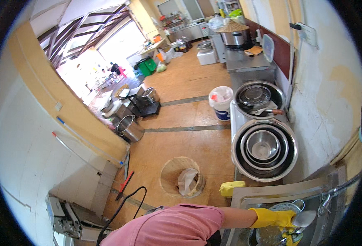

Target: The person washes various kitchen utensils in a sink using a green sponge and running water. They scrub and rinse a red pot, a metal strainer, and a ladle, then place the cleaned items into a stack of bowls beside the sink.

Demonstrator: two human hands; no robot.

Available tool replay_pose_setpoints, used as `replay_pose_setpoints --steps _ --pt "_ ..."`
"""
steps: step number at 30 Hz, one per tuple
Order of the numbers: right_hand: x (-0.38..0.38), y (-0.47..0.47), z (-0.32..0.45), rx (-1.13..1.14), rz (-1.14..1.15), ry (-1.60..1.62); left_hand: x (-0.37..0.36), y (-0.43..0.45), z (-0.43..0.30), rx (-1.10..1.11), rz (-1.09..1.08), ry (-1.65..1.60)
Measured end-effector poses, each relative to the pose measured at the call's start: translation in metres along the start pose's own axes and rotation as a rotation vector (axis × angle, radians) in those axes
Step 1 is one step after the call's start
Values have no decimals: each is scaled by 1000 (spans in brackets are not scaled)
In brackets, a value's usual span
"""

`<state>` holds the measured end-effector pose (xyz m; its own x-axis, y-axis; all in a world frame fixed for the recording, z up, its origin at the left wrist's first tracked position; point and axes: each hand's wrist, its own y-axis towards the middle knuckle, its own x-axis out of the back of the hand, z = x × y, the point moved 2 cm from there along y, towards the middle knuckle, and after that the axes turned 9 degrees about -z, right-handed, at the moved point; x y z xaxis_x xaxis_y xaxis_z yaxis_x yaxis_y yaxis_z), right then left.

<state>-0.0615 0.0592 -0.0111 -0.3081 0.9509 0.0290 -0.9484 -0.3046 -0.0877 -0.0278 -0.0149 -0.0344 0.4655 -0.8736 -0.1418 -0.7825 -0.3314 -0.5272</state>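
Observation:
My left hand point(284, 218), in a yellow rubber glove, reaches over the metal sink point(239, 200) at the lower right. Its fingers are closed at a shiny metal utensil with a broad, rounded head point(304, 218), perhaps a ladle or turner. Just below, part of my right hand point(292, 240), gloved in yellow too, shows at the bottom edge, close to a small greenish item whose kind is unclear. Its grip is hidden. Under the left hand, a metal colander or strainer point(284, 206) with a loop handle sits in the sink, beside cloudy, foamy water. A metal faucet point(325, 201) stands at the sink's far side.
Nested steel bowls point(234, 153) and a basin with a wire strainer point(254, 95) stand beside the sink. A yellow jug point(232, 188), a wooden tub point(165, 181) and a white bucket point(222, 107) are on the floor. A black hose point(119, 203) runs at lower left.

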Motion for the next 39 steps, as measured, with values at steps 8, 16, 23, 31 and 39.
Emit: replay_pose_setpoints --steps 8,16,23,31,39 --pt "10 -1 -7 -13 147 -58 -10 -33 -15 -298 -173 64" --pt "19 -47 -16 -15 348 -158 -37 -2 25 -398 -523 -383" --pt "56 -62 -15 2 439 -206 -28 -8 -58 -541 -350 -700" --pt "120 1 1 -27 55 -28 -74 -13 -45 -448 -331 -667" --pt "207 76 -77 -226 51 160 -123 -34 -20 -278 -151 -236"
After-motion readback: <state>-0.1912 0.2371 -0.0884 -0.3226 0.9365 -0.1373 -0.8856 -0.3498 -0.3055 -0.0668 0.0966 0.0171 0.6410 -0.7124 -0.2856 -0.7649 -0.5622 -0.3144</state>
